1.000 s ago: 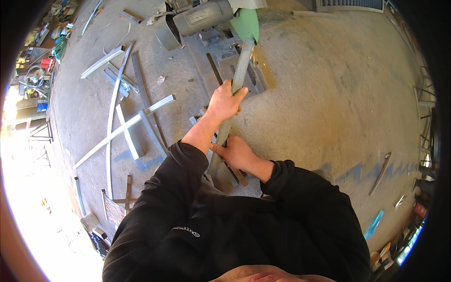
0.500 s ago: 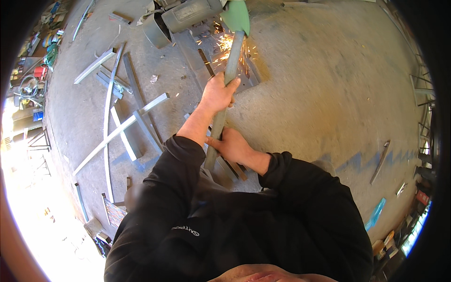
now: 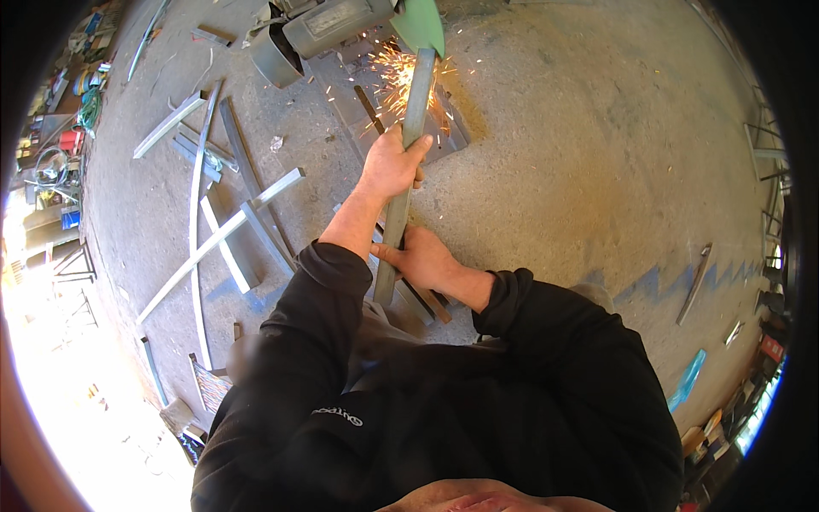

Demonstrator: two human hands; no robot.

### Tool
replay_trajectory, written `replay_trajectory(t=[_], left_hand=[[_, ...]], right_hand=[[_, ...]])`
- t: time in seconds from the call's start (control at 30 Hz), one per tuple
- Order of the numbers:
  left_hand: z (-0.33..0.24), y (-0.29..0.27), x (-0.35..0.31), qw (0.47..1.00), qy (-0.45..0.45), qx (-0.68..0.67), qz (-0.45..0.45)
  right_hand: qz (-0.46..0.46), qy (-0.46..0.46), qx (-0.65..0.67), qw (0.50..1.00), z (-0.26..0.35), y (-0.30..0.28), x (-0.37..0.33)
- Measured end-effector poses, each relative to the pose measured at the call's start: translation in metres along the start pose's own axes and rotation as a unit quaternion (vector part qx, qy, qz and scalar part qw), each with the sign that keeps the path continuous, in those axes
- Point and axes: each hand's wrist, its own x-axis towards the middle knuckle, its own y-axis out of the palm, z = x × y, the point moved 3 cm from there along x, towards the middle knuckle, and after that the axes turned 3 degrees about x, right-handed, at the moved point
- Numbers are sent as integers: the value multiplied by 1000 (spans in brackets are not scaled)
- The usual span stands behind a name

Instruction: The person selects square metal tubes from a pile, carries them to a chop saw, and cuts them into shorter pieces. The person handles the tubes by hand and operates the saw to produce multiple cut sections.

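A long grey metal bar (image 3: 418, 98) slants away from me, its far end against the green disc (image 3: 420, 30) of a grey power machine (image 3: 341, 26). Orange sparks (image 3: 394, 78) spray from that contact, mostly to the left of the bar. Farther up the bar, my left hand (image 3: 395, 164) is closed around it, thumb lying along the top. My right hand (image 3: 426, 258) grips the bar nearer my body, its thumb across the upper face. Some fingers of both hands are hidden beneath the bar.
To the left, several metal tubes and strips (image 3: 226, 226) lie crossed on the concrete floor (image 3: 554, 171). More metal pieces (image 3: 418, 303) lie under my right hand. A blue plastic piece (image 3: 687, 380) and a thin bar (image 3: 695, 283) lie at the right. Cluttered shelving (image 3: 72, 128) stands far left.
The spark spray is bigger and brighter. Both hands still grip the bar in about the same places; the whole view has shifted slightly.
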Motion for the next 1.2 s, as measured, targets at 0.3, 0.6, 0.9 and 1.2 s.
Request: replay_trajectory(t=[0.3,0.6,0.9,1.2], left_hand=[[2,-1,2,1000,12,-3,3],[-6,-2,-1,1000,15,21,4],[-11,-4,-3,999,34,33,0],[-14,-6,-5,998,42,51,6]], right_hand=[[-2,-1,15,1000,0,0,0],[2,-19,28,999,1,-3,-3],[0,-24,23,999,-2,0,2],[-26,-39,10,999,-9,5,5]])
